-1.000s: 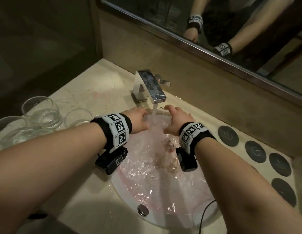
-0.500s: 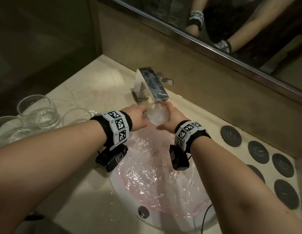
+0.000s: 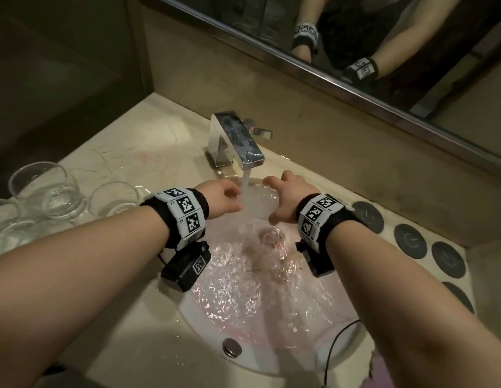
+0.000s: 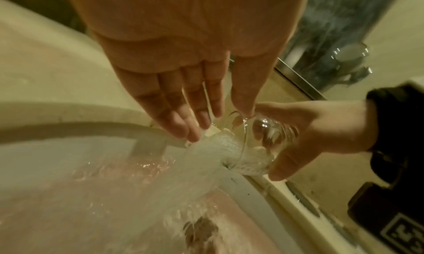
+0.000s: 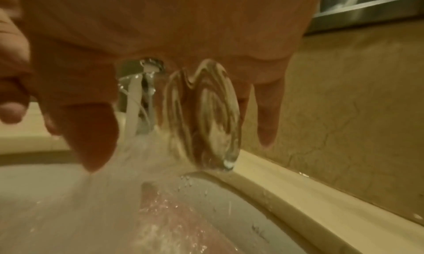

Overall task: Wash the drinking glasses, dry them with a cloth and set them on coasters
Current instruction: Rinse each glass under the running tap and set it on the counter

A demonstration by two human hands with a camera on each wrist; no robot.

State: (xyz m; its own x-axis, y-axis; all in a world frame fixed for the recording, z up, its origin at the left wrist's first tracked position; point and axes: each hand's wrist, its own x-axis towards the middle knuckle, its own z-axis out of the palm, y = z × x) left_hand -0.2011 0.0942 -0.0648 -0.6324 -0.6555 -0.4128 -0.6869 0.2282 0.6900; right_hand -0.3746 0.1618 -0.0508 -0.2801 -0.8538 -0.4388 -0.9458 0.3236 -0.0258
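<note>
A clear drinking glass (image 3: 259, 204) lies tipped on its side in the tap's stream (image 3: 246, 189), over the sink (image 3: 347, 343). My right hand (image 3: 281, 197) grips it, thumb (image 5: 91, 131) on one side and fingers on the other. The glass's thick base (image 5: 204, 116) faces the right wrist camera. My left hand (image 3: 222, 201) is at the glass's mouth. Its fingers (image 4: 183, 112) are straight in the running water, and its thumb touches the rim of the glass (image 4: 259, 145). Several dark round coasters (image 3: 410, 240) lie on the counter to the right.
A chrome tap (image 3: 238, 141) runs at the back of the sink. Three more glasses (image 3: 47, 189) stand on the marble counter at the left. Water swirls in the basin, with a round chrome button (image 3: 232, 347) on its near rim. A mirror (image 3: 355, 37) hangs above.
The glass has come down from just under the spout and tipped onto its side. My hands have spread apart, and the left hand has let go of the glass.
</note>
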